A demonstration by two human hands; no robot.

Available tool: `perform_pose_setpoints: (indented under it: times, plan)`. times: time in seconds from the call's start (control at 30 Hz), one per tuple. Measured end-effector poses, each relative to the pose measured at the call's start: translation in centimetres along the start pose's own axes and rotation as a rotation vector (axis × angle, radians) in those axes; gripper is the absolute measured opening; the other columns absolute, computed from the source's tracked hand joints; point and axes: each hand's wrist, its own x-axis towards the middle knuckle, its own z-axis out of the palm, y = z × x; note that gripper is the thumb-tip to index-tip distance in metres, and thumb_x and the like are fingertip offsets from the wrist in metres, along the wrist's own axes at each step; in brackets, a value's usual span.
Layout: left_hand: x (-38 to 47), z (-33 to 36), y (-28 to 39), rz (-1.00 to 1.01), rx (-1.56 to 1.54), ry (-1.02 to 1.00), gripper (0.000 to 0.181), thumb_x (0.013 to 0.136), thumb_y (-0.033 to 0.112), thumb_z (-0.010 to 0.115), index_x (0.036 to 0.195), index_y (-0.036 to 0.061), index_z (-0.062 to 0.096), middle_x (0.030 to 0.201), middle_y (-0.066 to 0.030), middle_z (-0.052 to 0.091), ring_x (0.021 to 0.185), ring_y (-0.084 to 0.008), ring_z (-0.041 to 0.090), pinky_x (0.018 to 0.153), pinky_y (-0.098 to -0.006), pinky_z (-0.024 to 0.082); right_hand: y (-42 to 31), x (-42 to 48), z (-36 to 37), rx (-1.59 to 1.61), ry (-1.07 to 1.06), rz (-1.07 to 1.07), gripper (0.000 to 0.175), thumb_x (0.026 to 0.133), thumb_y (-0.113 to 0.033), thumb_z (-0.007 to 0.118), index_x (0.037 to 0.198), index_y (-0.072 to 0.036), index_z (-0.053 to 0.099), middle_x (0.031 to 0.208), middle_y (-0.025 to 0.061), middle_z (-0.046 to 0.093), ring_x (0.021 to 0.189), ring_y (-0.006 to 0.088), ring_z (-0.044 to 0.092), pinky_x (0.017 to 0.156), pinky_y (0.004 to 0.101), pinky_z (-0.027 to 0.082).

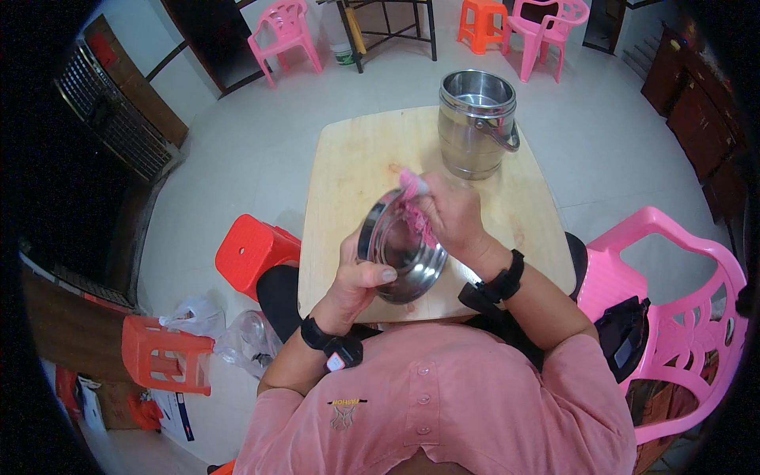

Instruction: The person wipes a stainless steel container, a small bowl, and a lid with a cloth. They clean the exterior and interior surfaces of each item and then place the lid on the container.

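Observation:
My left hand grips a round stainless steel lid or shallow bowl by its near left rim, thumb over the edge. The piece is tilted above the near part of the table, its hollow side turned towards my right hand. In my right hand is a bunched pink cloth, pressed against the far right rim and hanging into the hollow. Beyond my hands, at the table's far right, an uncovered stainless steel pail stands upright with its handle hanging down on the right.
The light wooden table has rounded corners. A red stool stands to its left, with an orange stool and plastic bags nearer me. On the right, a pink plastic chair carries a black bag.

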Motion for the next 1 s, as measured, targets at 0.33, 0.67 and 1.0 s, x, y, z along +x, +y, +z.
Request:
perform_pose_setpoints:
  times: [0.33, 0.67, 1.0]
  plan:
    - [0.4, -0.1, 0.5, 0.247, 0.048, 0.004, 0.115, 0.063, 0.014, 0.081, 0.161, -0.0016, 0.023, 0.151, -0.0174, 0.047, 0.139, -0.0269, 0.050, 0.119, -0.0384, 0.035, -0.6, -5.4, 3.2, 1.132, -0.106, 0.820, 0.024, 0.103, -0.017, 0.058, 0.120, -0.001, 0.063, 0.095, 0.0039, 0.068, 0.090, 0.0066, 0.060, 0.077, 0.0313, 0.052]
    - [0.6, -1.4, -0.6, -0.151, -0.080, -0.052, 0.065, 0.076, 0.011, 0.073, 0.137, -0.0015, 0.054, 0.120, -0.0083, 0.066, 0.109, -0.0177, 0.064, 0.101, -0.0333, 0.050, -0.6, 0.7, -1.2, -0.175, -0.115, -0.305, 0.020, 0.082, -0.025, 0.070, 0.093, -0.011, 0.062, 0.078, 0.0081, 0.059, 0.070, 0.0300, 0.061, 0.061, 0.0423, 0.047]
    - [0.5, -1.5, -1.9, 0.152, -0.002, 0.198, 0.065, 0.056, -0.001, 0.056, 0.121, -0.0111, 0.062, 0.117, -0.0180, 0.071, 0.106, -0.0275, 0.071, 0.097, -0.0391, 0.058, 1.3, -2.4, 2.1, 0.090, 0.027, 0.378, 0.032, 0.100, -0.036, 0.060, 0.094, -0.005, 0.058, 0.069, 0.0224, 0.062, 0.068, 0.0410, 0.065, 0.057, 0.0498, 0.046]
